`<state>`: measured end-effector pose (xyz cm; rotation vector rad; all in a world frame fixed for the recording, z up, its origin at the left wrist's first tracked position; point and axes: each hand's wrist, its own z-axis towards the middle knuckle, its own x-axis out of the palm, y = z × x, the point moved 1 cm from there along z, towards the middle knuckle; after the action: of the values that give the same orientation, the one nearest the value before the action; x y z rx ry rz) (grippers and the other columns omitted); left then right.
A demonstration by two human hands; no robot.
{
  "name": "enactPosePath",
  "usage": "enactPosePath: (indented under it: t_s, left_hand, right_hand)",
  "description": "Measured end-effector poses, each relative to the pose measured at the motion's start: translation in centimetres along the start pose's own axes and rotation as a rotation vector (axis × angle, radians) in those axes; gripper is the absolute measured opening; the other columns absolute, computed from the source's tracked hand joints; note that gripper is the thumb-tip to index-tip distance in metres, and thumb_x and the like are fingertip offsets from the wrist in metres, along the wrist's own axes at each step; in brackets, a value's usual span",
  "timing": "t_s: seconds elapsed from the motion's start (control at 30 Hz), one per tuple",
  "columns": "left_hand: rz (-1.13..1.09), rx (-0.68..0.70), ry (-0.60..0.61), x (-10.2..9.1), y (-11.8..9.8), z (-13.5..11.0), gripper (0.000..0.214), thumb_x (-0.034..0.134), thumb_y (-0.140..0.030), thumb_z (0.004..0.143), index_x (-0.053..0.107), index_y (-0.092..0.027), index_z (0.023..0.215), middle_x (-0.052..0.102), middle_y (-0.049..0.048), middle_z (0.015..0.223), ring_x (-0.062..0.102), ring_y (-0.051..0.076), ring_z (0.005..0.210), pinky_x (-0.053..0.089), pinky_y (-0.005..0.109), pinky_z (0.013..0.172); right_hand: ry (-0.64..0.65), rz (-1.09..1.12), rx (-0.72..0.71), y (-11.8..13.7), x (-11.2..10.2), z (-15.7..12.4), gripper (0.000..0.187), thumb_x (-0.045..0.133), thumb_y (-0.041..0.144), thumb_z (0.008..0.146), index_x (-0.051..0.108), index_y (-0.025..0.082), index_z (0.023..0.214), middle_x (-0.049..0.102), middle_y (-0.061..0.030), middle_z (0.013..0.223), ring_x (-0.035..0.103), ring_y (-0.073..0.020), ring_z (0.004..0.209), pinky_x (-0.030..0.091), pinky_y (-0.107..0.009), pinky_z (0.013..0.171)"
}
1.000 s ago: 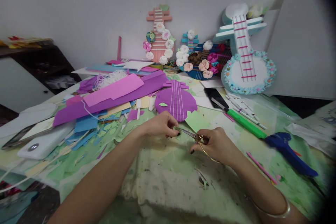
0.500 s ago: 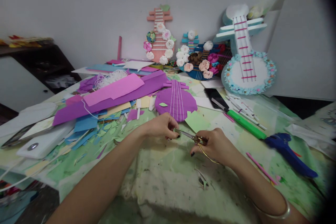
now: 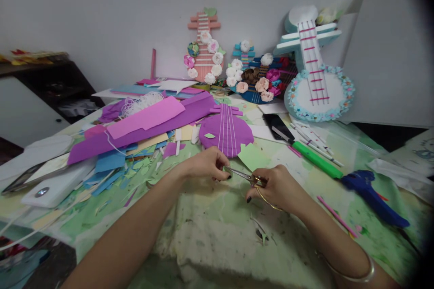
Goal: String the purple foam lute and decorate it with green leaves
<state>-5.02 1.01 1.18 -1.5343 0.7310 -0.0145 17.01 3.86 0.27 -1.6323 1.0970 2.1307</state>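
My right hand [image 3: 274,185] grips a pair of scissors [image 3: 246,175] with gold handles, blades pointing left. The tips reach the fingers of my left hand [image 3: 212,165], which are pinched together; whatever small piece they hold is hidden. Just beyond, a purple paper instrument [image 3: 233,133] with white strings lies flat on the table, bearing a small green leaf [image 3: 209,136]. A light green paper sheet [image 3: 252,157] overlaps its lower right edge. Below my hands are a few green and dark scraps [image 3: 262,235].
Purple and pink sheets [image 3: 145,117] and paper scraps cover the left side, beside a white device [image 3: 57,183]. On the right lie a green cutter [image 3: 315,160], a blue glue gun [image 3: 375,198] and a phone [image 3: 276,125]. Decorated instruments, including a large white one [image 3: 315,86], lean along the wall.
The view has shifted slightly. Both hands stay in nearly the same place, with the scissor tips still at my left fingers.
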Motion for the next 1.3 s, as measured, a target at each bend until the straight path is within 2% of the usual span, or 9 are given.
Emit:
enactPosePath:
  t_s: [0.33,0.57,0.7,0.8,0.87,1.0,1.07,1.2,1.3]
  left_hand:
    - [0.017,-0.023,0.016,0.1,0.0,0.0,0.025,0.054,-0.017,0.063,0.035,-0.017,0.047,0.034,-0.0070,0.042,0.032,0.005,0.041,0.020,0.020,0.041]
    - [0.049,-0.043,0.023,0.2,0.3,0.3,0.017,0.056,-0.018,0.063,0.046,-0.015,0.049,0.046,-0.0039,0.042,0.039,0.006,0.042,0.024,0.019,0.041]
    - [0.038,-0.029,0.013,0.2,0.4,0.2,0.021,0.056,-0.016,0.062,0.043,-0.015,0.046,0.042,-0.0049,0.040,0.037,0.005,0.040,0.022,0.018,0.040]
    - [0.010,-0.050,-0.026,0.2,0.3,0.2,0.014,0.056,-0.014,0.062,0.052,-0.014,0.049,0.044,-0.0045,0.041,0.038,0.005,0.040,0.024,0.017,0.040]
    - [-0.038,-0.073,-0.074,0.2,0.4,0.4,0.009,0.058,-0.015,0.063,0.061,-0.012,0.056,0.049,-0.0035,0.044,0.041,0.005,0.041,0.029,0.017,0.041]
    - [-0.149,-0.079,-0.174,-0.1,0.6,0.7,0.011,0.063,-0.020,0.067,0.069,-0.011,0.067,0.055,-0.0012,0.049,0.048,0.006,0.045,0.040,0.018,0.047]
    - [-0.203,-0.071,-0.209,-0.2,0.5,0.8,0.011,0.065,-0.021,0.068,0.070,-0.011,0.068,0.057,-0.0005,0.050,0.050,0.007,0.046,0.042,0.018,0.048]
    - [-0.300,-0.054,-0.221,-0.1,0.2,0.8,0.012,0.069,-0.023,0.068,0.069,-0.011,0.068,0.058,0.0002,0.050,0.051,0.006,0.045,0.042,0.017,0.048]
    - [-0.352,-0.037,-0.219,-0.2,0.2,0.7,0.015,0.071,-0.024,0.068,0.068,-0.010,0.071,0.061,0.0014,0.054,0.054,0.007,0.047,0.044,0.018,0.050]
  right_hand:
    - [0.003,-0.001,0.015,0.2,0.1,0.1,0.050,0.063,0.065,0.070,0.059,0.016,0.061,0.041,0.0035,0.046,0.032,-0.0088,0.047,0.019,-0.023,0.048]
    - [0.000,-0.040,0.021,0.2,0.3,0.0,0.048,0.066,0.063,0.069,0.057,0.016,0.059,0.039,0.0039,0.045,0.028,-0.0087,0.047,0.018,-0.024,0.048]
    - [-0.021,-0.038,-0.006,0.0,0.4,0.0,0.049,0.064,0.063,0.070,0.059,0.016,0.058,0.038,0.0038,0.044,0.026,-0.0086,0.046,0.018,-0.024,0.047]
    - [-0.061,0.010,-0.010,-0.1,0.3,0.2,0.050,0.061,0.064,0.072,0.060,0.016,0.057,0.039,0.0035,0.043,0.027,-0.0085,0.045,0.019,-0.023,0.046]
    - [-0.139,0.075,0.005,-0.3,0.0,0.3,0.052,0.058,0.065,0.074,0.060,0.016,0.056,0.041,0.0033,0.042,0.028,-0.0082,0.045,0.021,-0.022,0.046]
    - [-0.406,0.124,0.127,-0.8,-0.5,0.4,0.052,0.059,0.066,0.071,0.061,0.016,0.059,0.044,0.0036,0.043,0.030,-0.0081,0.044,0.023,-0.022,0.046]
    - [-0.480,0.106,0.205,-1.2,-0.7,0.4,0.049,0.063,0.065,0.069,0.062,0.017,0.063,0.045,0.0040,0.044,0.033,-0.0088,0.045,0.025,-0.022,0.047]
    - [-0.436,0.019,0.308,-2.1,-0.7,0.6,0.043,0.063,0.061,0.071,0.063,0.018,0.071,0.053,0.0013,0.052,0.045,-0.0125,0.049,0.027,-0.024,0.050]
    - [-0.386,-0.078,0.447,-3.2,-0.8,1.0,0.036,0.063,0.054,0.074,0.065,0.019,0.082,0.063,-0.0033,0.065,0.056,-0.0180,0.059,0.030,-0.025,0.053]
